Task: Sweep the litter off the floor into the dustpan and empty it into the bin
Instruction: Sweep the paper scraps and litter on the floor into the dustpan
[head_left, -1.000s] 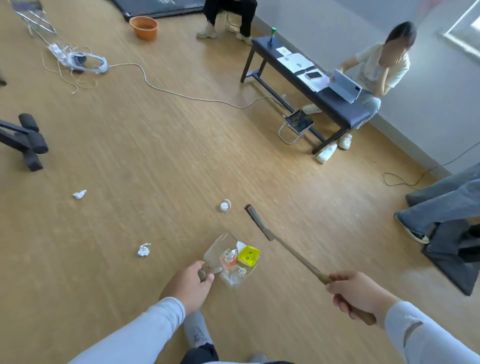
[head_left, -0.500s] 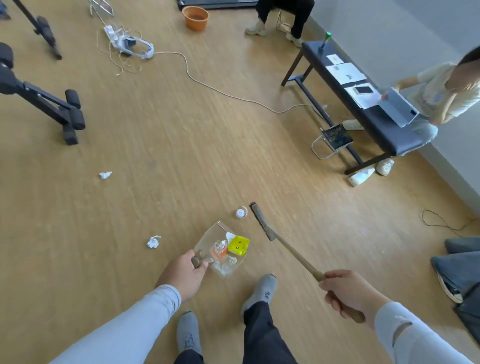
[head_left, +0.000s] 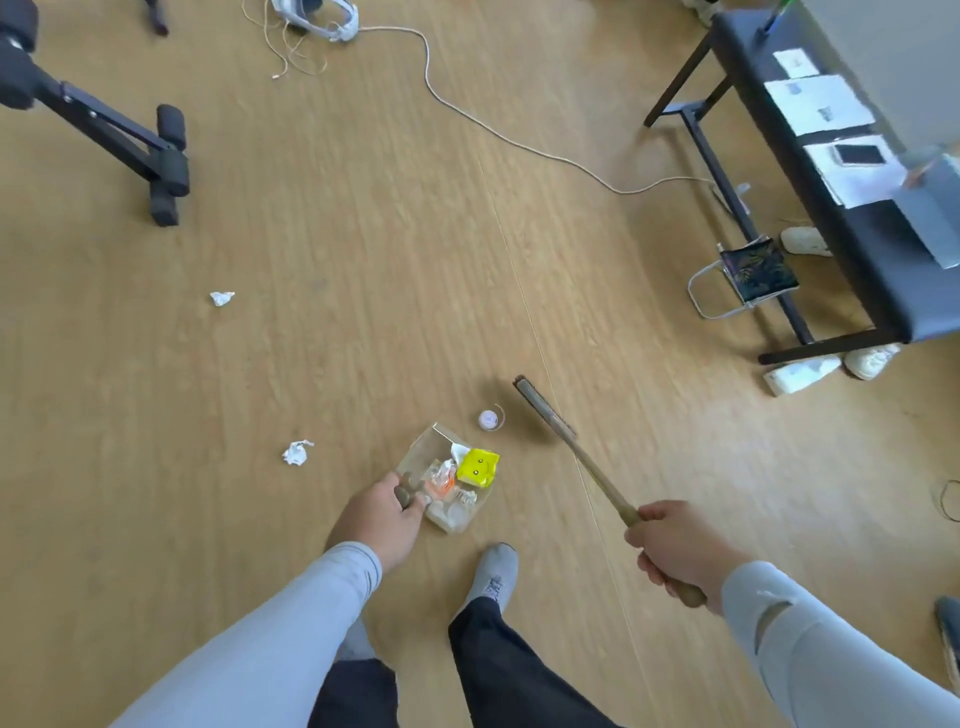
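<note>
My left hand grips the handle of a clear dustpan resting low on the wooden floor. In the pan lie a yellow packet, an orange-and-clear wrapper and other scraps. My right hand grips the wooden handle of a broom; its brush head sits on the floor just right of a small white round lid, which lies beyond the pan's mouth. Two crumpled white paper balls lie to the left, one near, one farther. No bin is in view.
A black bench with papers and a phone stands at the right, shoes and a small folding stool beneath it. A white cable runs across the floor. Black exercise equipment stands at the left. My feet are just behind the pan.
The view has tipped downward and shifted; my legs have stepped forward. The broom head has drawn closer to the white lid. The dustpan stays in my left hand's grip.
</note>
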